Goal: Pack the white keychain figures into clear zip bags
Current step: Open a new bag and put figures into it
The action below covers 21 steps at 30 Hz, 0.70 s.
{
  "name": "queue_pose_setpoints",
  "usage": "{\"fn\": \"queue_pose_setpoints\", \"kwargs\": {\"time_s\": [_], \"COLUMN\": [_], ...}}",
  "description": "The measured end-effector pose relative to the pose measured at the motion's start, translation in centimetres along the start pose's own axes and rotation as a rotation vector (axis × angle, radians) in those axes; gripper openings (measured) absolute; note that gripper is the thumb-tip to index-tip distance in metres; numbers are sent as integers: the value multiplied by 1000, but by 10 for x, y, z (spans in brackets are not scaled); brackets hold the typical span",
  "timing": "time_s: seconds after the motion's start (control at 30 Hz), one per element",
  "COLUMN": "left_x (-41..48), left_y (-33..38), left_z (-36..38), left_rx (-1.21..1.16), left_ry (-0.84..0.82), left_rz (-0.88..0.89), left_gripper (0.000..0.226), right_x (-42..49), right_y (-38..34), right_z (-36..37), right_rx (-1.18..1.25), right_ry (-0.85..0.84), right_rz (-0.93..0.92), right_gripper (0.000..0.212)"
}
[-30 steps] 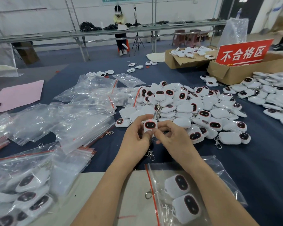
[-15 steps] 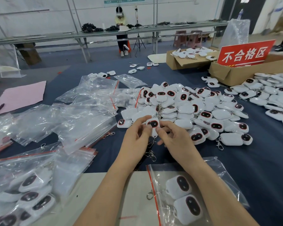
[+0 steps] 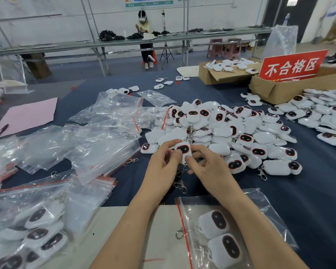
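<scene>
At mid-frame, the left hand (image 3: 163, 164) and right hand (image 3: 208, 167) together pinch one white figure (image 3: 183, 150) above the tabletop (image 3: 308, 200), near a zip bag (image 3: 241, 210) at lower right.

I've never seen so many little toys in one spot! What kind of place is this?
Most likely a factory packing room: there's a heap of identical white keychain figures, piles of clear zip bags, and cardboard boxes with a red sign behind.
</scene>
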<state>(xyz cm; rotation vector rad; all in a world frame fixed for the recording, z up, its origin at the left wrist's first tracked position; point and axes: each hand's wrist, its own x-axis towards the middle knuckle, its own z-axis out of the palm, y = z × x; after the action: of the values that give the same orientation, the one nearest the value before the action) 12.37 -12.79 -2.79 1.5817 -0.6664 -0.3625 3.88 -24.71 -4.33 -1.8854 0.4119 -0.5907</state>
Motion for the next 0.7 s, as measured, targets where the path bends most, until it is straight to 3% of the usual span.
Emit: {"fn": "queue_pose_setpoints", "kwargs": {"time_s": [0.7], "left_x": [2], "left_y": [-5], "left_z": [-3], "left_rx": [8], "left_ry": [-72], "left_rz": [45], "left_gripper": [18], "right_x": [-1], "right_y": [-1], "right_z": [-2], "right_rx": [84], "right_ry": [-3], "right_rz": [11], "right_gripper": [13]}}
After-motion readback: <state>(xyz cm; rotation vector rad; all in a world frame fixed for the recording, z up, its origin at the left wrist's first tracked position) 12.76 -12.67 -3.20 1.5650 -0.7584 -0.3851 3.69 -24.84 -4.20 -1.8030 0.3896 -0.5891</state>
